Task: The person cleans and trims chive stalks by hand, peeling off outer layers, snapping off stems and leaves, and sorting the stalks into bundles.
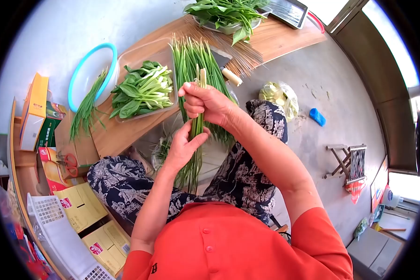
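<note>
My right hand (204, 101) is wrapped round the upper part of a thin bundle of green stalks (197, 161), with the pale ends sticking up above the fist. Just below it, my left hand (186, 143) holds the same bundle, whose green leaves hang down between my knees. Behind my hands a larger pile of long green stalks (186, 58) lies on the wooden table (144, 41). To its left is a clear tray (121, 59) of leafy greens (142, 88). Further left, more thin stalks (88, 105) lean over a blue-rimmed bowl (113, 51).
Leafy greens (226, 14) and a black tray (289, 11) stand at the table's far end. Red scissors (71, 164) and boxes (81, 207) are at the left. A plastic bag (289, 98), blue object (317, 116) and folding stool (345, 163) are on the floor.
</note>
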The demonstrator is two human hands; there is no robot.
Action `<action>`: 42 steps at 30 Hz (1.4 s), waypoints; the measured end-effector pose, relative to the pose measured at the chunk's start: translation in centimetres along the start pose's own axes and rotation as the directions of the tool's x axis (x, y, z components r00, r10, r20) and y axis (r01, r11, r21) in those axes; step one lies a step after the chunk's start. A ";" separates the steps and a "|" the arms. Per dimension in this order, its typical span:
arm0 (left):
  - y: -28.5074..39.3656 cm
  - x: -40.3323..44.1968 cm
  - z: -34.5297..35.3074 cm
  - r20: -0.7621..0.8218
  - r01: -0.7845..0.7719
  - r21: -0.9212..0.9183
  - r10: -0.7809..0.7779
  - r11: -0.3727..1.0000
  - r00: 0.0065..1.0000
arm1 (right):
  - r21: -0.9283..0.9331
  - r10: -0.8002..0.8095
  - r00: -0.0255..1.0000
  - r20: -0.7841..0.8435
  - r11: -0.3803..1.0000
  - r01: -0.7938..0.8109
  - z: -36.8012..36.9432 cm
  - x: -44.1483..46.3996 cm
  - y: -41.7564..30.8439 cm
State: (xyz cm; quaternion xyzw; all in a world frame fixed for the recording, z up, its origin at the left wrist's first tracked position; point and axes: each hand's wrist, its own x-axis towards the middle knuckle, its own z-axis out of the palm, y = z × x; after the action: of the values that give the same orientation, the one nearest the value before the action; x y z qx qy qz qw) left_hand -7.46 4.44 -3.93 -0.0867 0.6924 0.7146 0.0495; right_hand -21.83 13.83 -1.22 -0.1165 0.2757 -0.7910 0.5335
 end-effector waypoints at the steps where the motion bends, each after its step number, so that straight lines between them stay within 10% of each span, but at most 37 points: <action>1: -0.9 -0.7 0.2 -0.089 -0.079 -0.141 0.067 0.987 0.994 | 0.005 0.000 1.000 0.002 1.000 0.000 0.0 0.0 0.0; 5: -6.4 -5.5 -1.1 -0.454 -0.030 0.353 0.199 0.935 0.868 | -0.174 -0.172 0.982 -0.079 0.972 0.156 -1.9 -0.1 -2.6; 8: -9.7 -9.9 1.1 -0.010 0.114 0.470 -0.124 0.875 0.992 | -0.137 -0.239 0.971 -0.005 0.962 0.236 -4.2 -0.3 -5.0; 11: -14.0 -12.8 3.4 0.406 0.220 0.358 -0.364 0.907 0.839 | -0.169 -0.294 0.951 -0.098 0.947 0.275 -4.5 -1.0 -5.8; 16: -15.2 -11.2 3.4 0.512 0.315 0.357 -0.466 0.880 0.721 | -0.227 -0.290 0.925 -0.245 0.945 0.236 -4.1 -0.2 -5.9; 19: -15.5 -10.9 3.7 0.317 0.525 0.506 -0.713 0.685 0.625 | -0.252 -0.218 0.967 -0.129 0.951 0.181 -3.8 1.1 -6.5; 42: -15.8 -12.3 3.6 0.171 0.515 0.510 -0.668 0.689 0.724 | -0.130 -0.152 0.988 0.029 0.979 0.155 -5.7 2.6 -6.6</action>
State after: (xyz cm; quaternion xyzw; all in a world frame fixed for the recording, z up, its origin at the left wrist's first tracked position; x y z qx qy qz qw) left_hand 7.39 9.21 -16.92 -0.1696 0.7444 0.4918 0.4187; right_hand -30.76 15.07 -2.46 -0.1798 0.3125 -0.8088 0.4647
